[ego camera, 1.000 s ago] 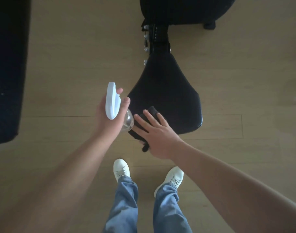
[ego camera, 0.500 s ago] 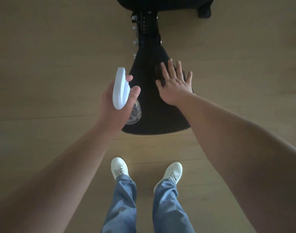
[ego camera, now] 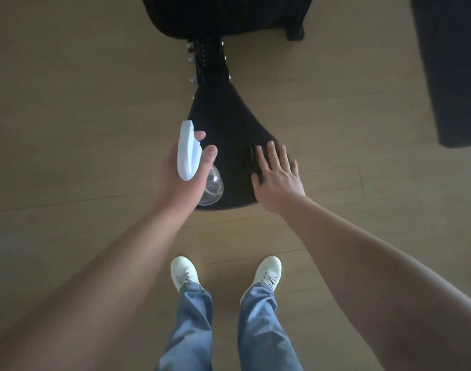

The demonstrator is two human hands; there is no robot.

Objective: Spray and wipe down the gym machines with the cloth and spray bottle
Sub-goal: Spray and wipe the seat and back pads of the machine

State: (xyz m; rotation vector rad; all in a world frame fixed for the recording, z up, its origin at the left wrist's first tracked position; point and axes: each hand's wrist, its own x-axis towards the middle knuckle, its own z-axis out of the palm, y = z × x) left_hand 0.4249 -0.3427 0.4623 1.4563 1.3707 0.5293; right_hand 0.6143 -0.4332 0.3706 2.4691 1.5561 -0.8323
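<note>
A black padded machine seat (ego camera: 229,124) widens toward me over the wood floor. My left hand (ego camera: 180,180) grips a clear spray bottle (ego camera: 213,188) with a white trigger head (ego camera: 187,153), held at the seat's near left edge. My right hand (ego camera: 275,178) lies flat with fingers spread on a dark cloth (ego camera: 254,162), pressing it onto the seat's near right part. Most of the cloth is hidden under the palm.
A black post with metal studs (ego camera: 207,60) joins the seat to a larger black pad (ego camera: 223,14) at the top. Another dark piece of equipment (ego camera: 454,70) stands at the right. My white shoes (ego camera: 266,274) are just behind the seat on the wood floor (ego camera: 81,108).
My right hand has slid the cloth from the seat's far narrow part back toward its near right edge. The left hand with the bottle has stayed beside the seat.
</note>
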